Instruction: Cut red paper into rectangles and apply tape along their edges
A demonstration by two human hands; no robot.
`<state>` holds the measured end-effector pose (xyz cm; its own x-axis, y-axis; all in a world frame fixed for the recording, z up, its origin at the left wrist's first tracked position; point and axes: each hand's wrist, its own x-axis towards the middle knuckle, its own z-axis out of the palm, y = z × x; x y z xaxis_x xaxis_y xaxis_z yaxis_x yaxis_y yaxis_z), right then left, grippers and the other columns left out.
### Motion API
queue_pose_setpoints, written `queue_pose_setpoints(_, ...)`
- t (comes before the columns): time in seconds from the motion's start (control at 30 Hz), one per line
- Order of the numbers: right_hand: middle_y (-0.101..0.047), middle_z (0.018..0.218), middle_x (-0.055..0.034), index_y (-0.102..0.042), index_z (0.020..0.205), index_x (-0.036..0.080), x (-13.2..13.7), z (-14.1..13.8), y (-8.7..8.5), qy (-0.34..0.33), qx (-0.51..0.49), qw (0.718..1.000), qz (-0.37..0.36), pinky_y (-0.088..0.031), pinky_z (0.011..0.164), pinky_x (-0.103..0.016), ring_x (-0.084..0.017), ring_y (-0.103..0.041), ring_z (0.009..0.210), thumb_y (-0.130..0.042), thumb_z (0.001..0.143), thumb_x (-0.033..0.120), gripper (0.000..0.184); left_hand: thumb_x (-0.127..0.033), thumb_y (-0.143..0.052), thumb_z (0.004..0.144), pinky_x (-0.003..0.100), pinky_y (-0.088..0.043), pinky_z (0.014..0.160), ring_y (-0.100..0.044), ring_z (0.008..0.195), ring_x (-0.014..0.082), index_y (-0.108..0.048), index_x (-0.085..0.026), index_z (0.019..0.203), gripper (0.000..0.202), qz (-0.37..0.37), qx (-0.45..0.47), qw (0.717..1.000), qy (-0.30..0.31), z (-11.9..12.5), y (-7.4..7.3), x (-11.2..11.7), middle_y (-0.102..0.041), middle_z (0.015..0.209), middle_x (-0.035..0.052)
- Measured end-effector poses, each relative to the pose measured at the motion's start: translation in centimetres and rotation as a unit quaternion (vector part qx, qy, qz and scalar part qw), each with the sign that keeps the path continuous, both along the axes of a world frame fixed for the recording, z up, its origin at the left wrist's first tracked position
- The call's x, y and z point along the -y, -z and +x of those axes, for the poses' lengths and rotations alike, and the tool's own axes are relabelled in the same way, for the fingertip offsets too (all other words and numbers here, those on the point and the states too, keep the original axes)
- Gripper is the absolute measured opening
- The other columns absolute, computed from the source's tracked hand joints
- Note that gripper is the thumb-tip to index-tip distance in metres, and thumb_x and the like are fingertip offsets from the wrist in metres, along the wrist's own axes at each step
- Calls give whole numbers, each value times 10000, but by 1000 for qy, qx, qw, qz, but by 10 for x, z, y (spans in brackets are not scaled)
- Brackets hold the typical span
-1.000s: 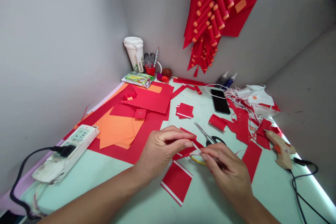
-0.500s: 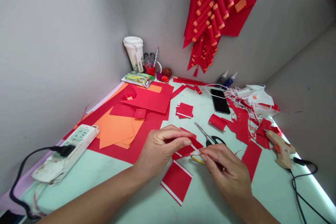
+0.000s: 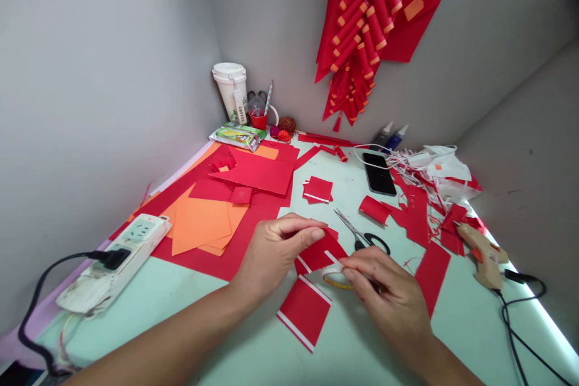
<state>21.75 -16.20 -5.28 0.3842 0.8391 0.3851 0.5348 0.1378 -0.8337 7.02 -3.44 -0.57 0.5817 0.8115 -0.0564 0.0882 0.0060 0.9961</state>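
My left hand (image 3: 283, 253) is closed in a pinch at the upper left of a red paper piece (image 3: 322, 249), which has a white strip along its lower left edge. My right hand (image 3: 389, 292) pinches a narrow white strip of tape (image 3: 333, 257) whose free end lies over the red paper. A tape roll (image 3: 337, 278) with a yellowish inner ring is partly hidden by the right fingers. Below the hands lies a red paper square (image 3: 305, 313) with white strips on two opposite edges. Black-handled scissors (image 3: 362, 234) lie open beyond my right hand.
More red squares (image 3: 318, 190) and a curled red piece (image 3: 374, 210) lie farther back. Orange sheets (image 3: 201, 220) and a power strip (image 3: 113, 265) are left. A phone (image 3: 379, 174), white scraps (image 3: 434, 163) and a glue gun (image 3: 484, 253) are right.
The white strip in my right hand now shows its free end pointing up and left over the red paper. The tape roll shows slightly farther left. My left hand has barely moved.
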Motion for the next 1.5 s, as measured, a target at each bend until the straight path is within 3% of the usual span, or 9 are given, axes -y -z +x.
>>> queue_pose_setpoints(0.3, -708, 835, -37, -739, 902, 247, -3, 13, 1, -10, 47, 999, -18, -541, 562, -216, -158, -677, 707, -627, 873, 255, 115, -346, -708, 807, 249, -479, 810, -646, 866, 173, -785, -274, 905, 143, -13, 7, 999, 49, -1, 0, 1, -735, 871, 1)
queue_pose_setpoints(0.87, -698, 841, -1, -721, 898, 268, -3, 12, 2, -10, 50, 998, -21, -513, 589, -177, -123, -661, 717, -633, 869, 219, 105, -281, -723, 800, 211, -472, 792, -647, 855, 144, -786, -251, 882, 108, -32, 21, 997, 61, 0, -1, 2, -732, 860, -7)
queue_pose_setpoints(1.17, -680, 839, 4, -725, 867, 282, -3, 3, 0, 29, -15, 999, -39, -489, 604, -207, -136, -627, 736, -635, 869, 247, 97, -275, -728, 801, 184, -466, 769, -638, 834, 118, -786, -254, 867, 90, -33, 30, 997, 64, 0, 2, 2, -727, 842, -24)
queue_pose_setpoints(1.5, -679, 826, -5, -730, 859, 277, -3, -1, -3, 34, -19, 999, -30, -478, 580, -222, -148, -625, 722, -636, 864, 259, 96, -292, -704, 824, 176, -458, 746, -621, 799, 105, -766, -236, 826, 84, -23, 34, 997, 62, 0, 3, 2, -715, 817, -29)
